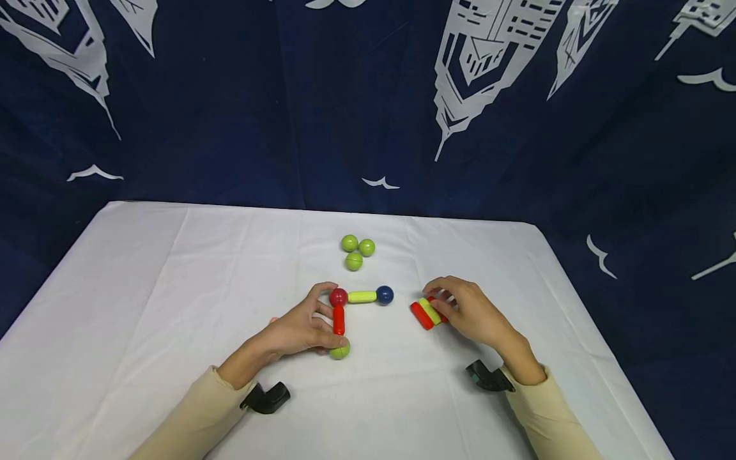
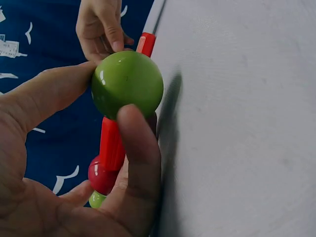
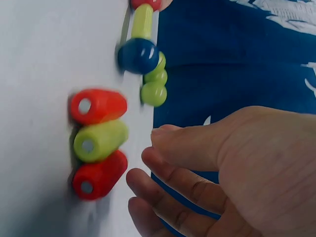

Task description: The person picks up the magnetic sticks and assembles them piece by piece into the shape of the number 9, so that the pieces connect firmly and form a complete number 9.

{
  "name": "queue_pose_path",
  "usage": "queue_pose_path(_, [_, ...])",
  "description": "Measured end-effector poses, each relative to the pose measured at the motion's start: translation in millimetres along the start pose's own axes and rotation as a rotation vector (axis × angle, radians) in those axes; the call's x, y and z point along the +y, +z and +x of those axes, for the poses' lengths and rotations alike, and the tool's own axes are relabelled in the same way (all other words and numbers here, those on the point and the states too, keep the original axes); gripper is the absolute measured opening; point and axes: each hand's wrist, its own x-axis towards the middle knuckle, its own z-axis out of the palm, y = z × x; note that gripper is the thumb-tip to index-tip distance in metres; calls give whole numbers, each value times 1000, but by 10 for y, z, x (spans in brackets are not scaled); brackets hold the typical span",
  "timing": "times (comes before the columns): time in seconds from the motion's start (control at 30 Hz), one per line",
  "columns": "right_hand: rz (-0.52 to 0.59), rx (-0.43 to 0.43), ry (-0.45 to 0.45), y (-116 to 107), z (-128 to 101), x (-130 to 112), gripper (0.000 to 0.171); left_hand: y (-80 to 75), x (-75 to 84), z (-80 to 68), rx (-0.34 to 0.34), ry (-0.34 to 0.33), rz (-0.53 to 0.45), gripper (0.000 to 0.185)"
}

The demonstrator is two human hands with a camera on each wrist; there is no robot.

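My left hand [image 1: 299,329] pinches a green ball [image 2: 127,84] between thumb and a finger. That ball sits at the near end of a red magnetic rod [image 1: 339,319], whose far end meets a red ball [image 1: 338,296]. From the red ball a yellow-green rod [image 1: 361,296] runs right to a blue ball [image 1: 384,294], giving an L shape. My right hand [image 1: 468,310] hovers with bent, parted fingers at three rods lying side by side: a red rod [image 3: 98,106], a yellow-green rod [image 3: 101,140] and another red rod [image 3: 100,175]. Its fingertips hold nothing in the right wrist view.
Three loose green balls [image 1: 353,261] lie grouped farther back on the white tablecloth [image 1: 172,306]. A small reddish piece [image 1: 273,319] peeks out behind the left hand, mostly hidden. A dark blue curtain [image 1: 230,128] with white prints hangs behind the table.
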Motion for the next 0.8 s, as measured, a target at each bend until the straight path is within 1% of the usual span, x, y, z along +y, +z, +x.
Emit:
queue_pose_path(0.1, [-12,3,10,-3,-18,68,21,3,0,-19,-22,27,28,95])
queue_pose_path(0.3, [-25,-18,21,-1,-22,129,21,19,-2,-47,-37,102,143,75])
queue_pose_path(0.57, [-19,-75,72,-21,-34,178,22,48,1,-57,-23,181,301,68])
queue_pose_path(0.67, [-7,-85,89,-40,-39,195,24,42,-8,-42,-3,186,341,68])
queue_pose_path(0.8, [5,-107,107,-60,-40,212,26,33,-15,-26,0,171,340,67])
